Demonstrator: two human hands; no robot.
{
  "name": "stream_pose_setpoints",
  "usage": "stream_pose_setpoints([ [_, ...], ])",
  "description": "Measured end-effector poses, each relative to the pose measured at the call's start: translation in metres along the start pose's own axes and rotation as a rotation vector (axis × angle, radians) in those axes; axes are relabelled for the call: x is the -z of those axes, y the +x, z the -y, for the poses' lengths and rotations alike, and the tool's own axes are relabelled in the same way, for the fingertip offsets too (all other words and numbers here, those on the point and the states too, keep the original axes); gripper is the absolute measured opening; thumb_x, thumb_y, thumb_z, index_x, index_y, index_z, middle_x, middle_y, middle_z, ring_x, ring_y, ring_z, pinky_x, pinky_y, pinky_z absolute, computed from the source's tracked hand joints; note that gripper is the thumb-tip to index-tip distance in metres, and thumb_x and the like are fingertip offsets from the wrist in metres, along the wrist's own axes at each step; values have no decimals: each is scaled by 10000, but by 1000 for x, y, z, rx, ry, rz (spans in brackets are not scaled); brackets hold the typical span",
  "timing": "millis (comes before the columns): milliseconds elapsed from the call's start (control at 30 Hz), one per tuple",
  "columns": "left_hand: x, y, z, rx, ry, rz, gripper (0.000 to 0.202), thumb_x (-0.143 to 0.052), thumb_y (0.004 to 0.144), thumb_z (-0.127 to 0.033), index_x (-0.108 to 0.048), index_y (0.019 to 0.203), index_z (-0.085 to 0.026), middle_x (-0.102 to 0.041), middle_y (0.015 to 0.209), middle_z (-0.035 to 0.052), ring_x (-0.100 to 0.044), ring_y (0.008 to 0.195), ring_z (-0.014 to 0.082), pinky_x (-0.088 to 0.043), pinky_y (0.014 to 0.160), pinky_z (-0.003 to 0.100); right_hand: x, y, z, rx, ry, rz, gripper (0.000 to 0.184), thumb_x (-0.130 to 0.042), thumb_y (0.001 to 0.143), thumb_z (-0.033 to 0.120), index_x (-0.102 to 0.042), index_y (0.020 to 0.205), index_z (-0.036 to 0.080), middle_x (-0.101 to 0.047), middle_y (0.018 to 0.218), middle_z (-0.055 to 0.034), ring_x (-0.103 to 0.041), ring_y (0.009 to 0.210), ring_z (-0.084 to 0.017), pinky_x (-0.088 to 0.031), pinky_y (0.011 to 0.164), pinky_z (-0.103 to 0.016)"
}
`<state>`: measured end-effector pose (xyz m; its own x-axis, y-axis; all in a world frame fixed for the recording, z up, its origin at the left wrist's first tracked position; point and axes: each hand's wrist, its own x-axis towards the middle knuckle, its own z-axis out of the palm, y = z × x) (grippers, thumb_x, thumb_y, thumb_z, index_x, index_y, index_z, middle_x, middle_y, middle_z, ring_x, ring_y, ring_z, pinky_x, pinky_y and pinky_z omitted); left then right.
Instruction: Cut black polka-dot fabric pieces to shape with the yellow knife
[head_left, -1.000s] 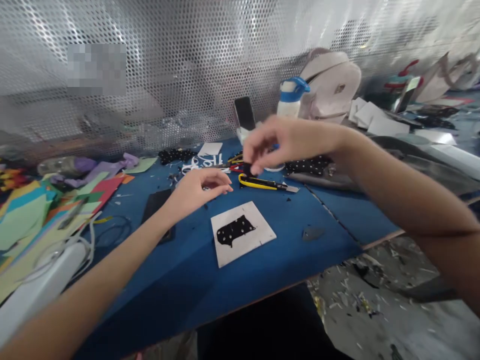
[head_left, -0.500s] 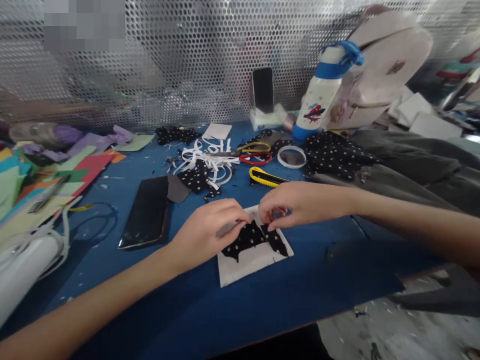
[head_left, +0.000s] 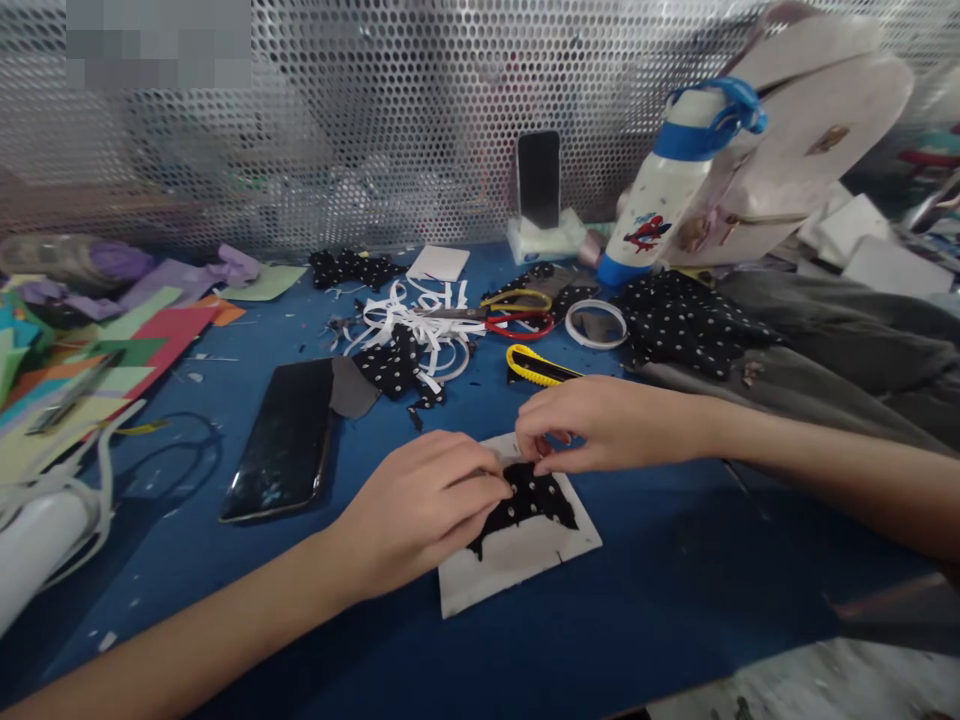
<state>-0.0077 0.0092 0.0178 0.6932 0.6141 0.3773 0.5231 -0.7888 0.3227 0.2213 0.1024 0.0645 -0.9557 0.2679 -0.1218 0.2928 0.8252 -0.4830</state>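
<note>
Two bare hands meet over a piece of black dotted cloth (head_left: 529, 502), which lies on a pale, flat square board (head_left: 487, 582) at the near middle of the blue table (head_left: 420, 665). The left hand (head_left: 427, 505) is curled, its fingertips bunched on the cloth's left part; the right hand (head_left: 600, 428) bends thumb and fingers together at the far edge. Whether either one grips the cloth or only presses it, I cannot tell.

The cloth looks thin, soft and very light, likely to crease or slide if pushed, so its edges would be the place to take hold, lifting gently. Its outline is irregular, with a small point on the near side. The board seems stiff and is probably best steadied at a corner.

Beyond lie a yellow cutter (head_left: 536, 366), scissors with smooth red and yellow loops (head_left: 519, 328), curly white strips (head_left: 409, 318) and a round ring (head_left: 596, 344). A glossy dark phone (head_left: 281, 440) rests left, rumpled grey fabric (head_left: 847, 335) right, and a perforated metal panel (head_left: 375, 110) stands behind.
</note>
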Motion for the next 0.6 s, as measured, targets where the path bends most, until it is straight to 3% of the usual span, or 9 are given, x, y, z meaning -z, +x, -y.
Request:
stream_pose_setpoints([
  [267,3,0,2,-28,60,-18,212,-482,936,-160,-614,1080,-243,-652,999,62,-590,913,219,-488,773,383,-3,4,1,-33,22,-8,45,-614,866,218,-592,829,205,-633,822,12,-585,781,-138,-383,647,-255],
  [600,6,1,1,-68,138,59,317,-486,945,-216,-581,1247,-215,-502,1301,108,-468,1188,268,-432,959,444,-1,2,3,-50,-20,-6,38,-592,873,188,-587,837,178,-626,829,8,-582,810,-146,-390,669,-255],
])
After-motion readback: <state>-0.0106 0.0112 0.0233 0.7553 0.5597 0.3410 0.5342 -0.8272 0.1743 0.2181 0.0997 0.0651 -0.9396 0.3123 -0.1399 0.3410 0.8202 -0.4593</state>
